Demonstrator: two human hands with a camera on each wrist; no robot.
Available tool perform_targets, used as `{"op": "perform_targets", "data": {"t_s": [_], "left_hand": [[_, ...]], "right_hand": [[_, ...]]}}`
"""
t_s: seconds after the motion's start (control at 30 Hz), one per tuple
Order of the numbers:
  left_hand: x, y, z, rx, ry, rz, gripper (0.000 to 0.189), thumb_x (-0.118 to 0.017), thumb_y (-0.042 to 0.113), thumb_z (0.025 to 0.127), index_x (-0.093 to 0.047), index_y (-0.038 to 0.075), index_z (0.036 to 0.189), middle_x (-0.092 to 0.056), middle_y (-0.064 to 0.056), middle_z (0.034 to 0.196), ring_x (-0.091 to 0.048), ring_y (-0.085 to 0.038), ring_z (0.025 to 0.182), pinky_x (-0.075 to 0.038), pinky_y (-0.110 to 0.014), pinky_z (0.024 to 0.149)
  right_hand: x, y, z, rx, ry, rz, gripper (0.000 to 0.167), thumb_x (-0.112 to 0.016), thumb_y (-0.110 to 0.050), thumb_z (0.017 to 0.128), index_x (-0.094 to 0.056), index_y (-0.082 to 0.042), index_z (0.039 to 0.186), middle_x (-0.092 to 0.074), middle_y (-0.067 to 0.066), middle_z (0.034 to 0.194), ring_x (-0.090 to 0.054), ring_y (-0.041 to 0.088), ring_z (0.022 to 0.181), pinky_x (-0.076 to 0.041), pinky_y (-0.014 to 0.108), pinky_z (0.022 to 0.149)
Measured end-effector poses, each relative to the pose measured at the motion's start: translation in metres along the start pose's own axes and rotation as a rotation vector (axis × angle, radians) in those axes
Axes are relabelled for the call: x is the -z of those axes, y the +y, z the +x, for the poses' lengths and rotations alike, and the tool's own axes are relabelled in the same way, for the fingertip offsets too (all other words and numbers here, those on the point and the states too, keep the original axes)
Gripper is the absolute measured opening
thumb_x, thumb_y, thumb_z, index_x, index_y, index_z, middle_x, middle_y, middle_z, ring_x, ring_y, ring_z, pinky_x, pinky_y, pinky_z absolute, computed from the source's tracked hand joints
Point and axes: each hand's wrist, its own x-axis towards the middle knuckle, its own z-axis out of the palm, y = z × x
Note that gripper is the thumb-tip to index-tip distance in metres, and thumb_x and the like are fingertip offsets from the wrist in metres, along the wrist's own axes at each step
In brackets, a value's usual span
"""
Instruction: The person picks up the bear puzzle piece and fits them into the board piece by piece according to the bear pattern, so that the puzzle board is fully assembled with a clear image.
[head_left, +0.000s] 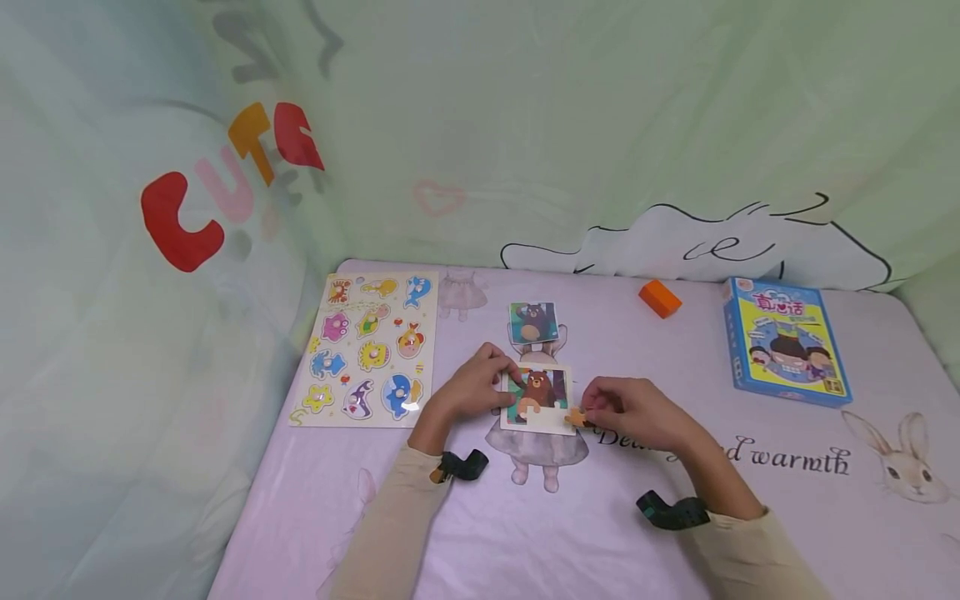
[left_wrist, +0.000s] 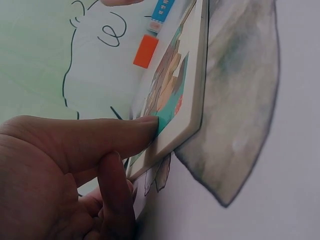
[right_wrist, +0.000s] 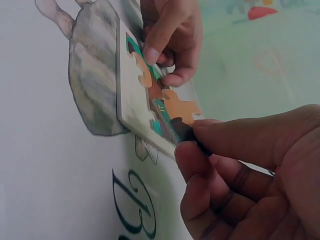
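Note:
A small puzzle board with a white frame lies on the cloth, showing a brown bear, its lower part bare. My left hand is at the board's left side, and its straight thumb presses on the picture near the edge. From the right, my right hand pinches a puzzle piece between thumb and index finger. That piece is orange, dark and green, and is held tilted close over the board's right edge. Just behind the board lies a square bear picture card.
A larger peg puzzle with sea animals lies to the left. Toward the back right are an orange block and a blue and yellow game box. Fabric hangs behind the table and at the left. Each wrist wears a black camera mount.

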Motion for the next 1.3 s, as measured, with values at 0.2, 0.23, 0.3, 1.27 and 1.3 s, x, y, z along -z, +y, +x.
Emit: {"op": "perform_targets", "data": {"t_s": [0.2,0.23,0.3,1.27,1.3], "left_hand": [[0.0,0.0,-0.001,-0.004,0.002,0.0,0.021,-0.079,0.017,0.088,-0.07,0.018,0.107,-0.046,-0.002,0.116,-0.048,-0.016,0.098,-0.043,-0.029,0.086],[0.001,0.0,-0.001,-0.004,0.002,-0.003,0.021,-0.079,0.017,0.088,-0.07,0.018,0.107,-0.046,-0.002,0.116,-0.048,-0.016,0.098,-0.043,-0.03,0.086],[0.001,0.001,-0.001,-0.005,0.003,-0.007,0.021,-0.079,0.016,0.088,-0.07,0.017,0.107,-0.046,-0.003,0.116,-0.048,-0.016,0.098,-0.043,-0.03,0.086],[0.001,0.0,0.0,-0.004,0.003,-0.009,0.022,-0.079,0.016,0.087,-0.071,0.018,0.107,-0.046,-0.001,0.116,-0.048,-0.015,0.099,-0.043,-0.028,0.087],[0.001,0.0,0.0,-0.004,0.004,-0.008,0.022,-0.079,0.016,0.087,-0.071,0.018,0.107,-0.046,-0.001,0.116,-0.048,-0.015,0.099,-0.043,-0.028,0.086]], "right_hand": [[-0.005,-0.005,0.006,0.025,0.004,-0.007,0.006,-0.07,-0.013,0.094,-0.068,-0.015,0.1,-0.063,-0.004,0.082,-0.057,0.016,0.078,-0.051,0.024,0.066],[-0.006,-0.006,0.007,0.029,0.005,-0.004,0.006,-0.07,-0.013,0.094,-0.068,-0.015,0.1,-0.063,-0.003,0.082,-0.057,0.016,0.078,-0.051,0.024,0.066],[-0.008,-0.008,0.01,0.038,0.005,0.002,0.007,-0.071,-0.013,0.094,-0.068,-0.014,0.1,-0.063,-0.004,0.082,-0.057,0.016,0.077,-0.051,0.024,0.066],[-0.045,-0.025,0.039,-0.078,0.116,0.041,0.007,-0.078,-0.015,0.086,-0.072,-0.013,0.089,-0.063,0.0,0.074,-0.055,0.016,0.07,-0.044,0.027,0.058],[-0.046,-0.024,0.04,-0.086,0.12,0.034,0.007,-0.078,-0.016,0.086,-0.071,-0.014,0.089,-0.063,0.0,0.074,-0.055,0.016,0.07,-0.044,0.027,0.059]]}}
